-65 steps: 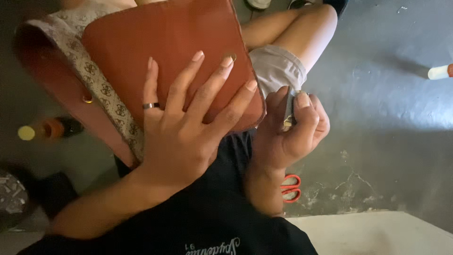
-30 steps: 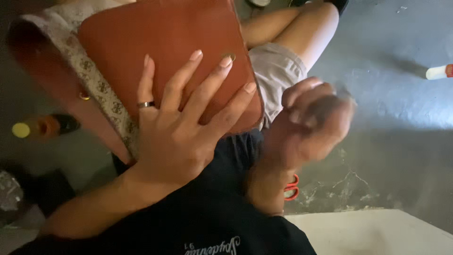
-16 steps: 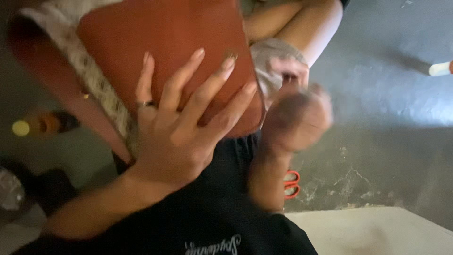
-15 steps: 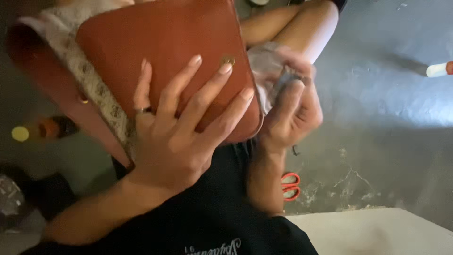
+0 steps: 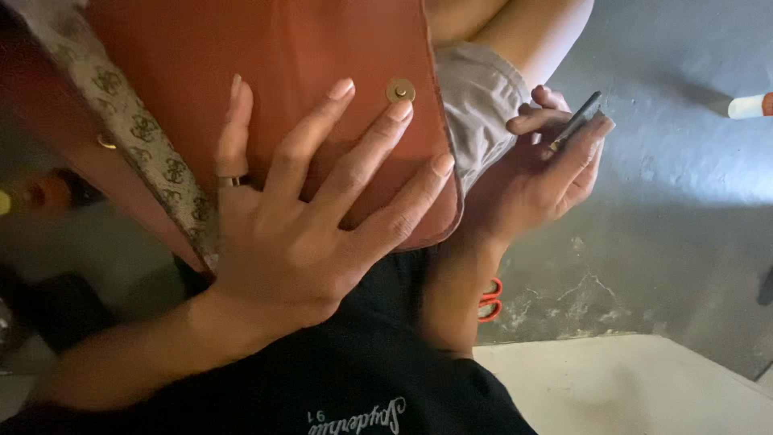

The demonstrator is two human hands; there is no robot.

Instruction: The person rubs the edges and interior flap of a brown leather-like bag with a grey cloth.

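Note:
A brown leather bag flap (image 5: 266,72) with a round brass snap lies across my lap, its patterned beige lining showing along the left edge. My left hand (image 5: 314,217) rests flat on the flap with fingers spread and a ring on one finger; it grips nothing. Just right of the flap, my right hand (image 5: 539,173) pinches a thin dark tool (image 5: 576,121) between thumb and fingers. Its tip points down-left, over the grey shorts (image 5: 479,105). What kind of tool it is cannot be made out.
Orange scissor handles (image 5: 489,300) peek out on the grey concrete floor beside my right forearm. A white and orange marker (image 5: 750,105) lies at the far right. A pale slab edge (image 5: 636,387) fills the bottom right. Blurred bottles (image 5: 32,197) sit at the left.
My right hand has turned from a closed fist near the flap's edge and opened outward to the right, exposing the thin dark tool in its fingers. The left hand stays on the flap.

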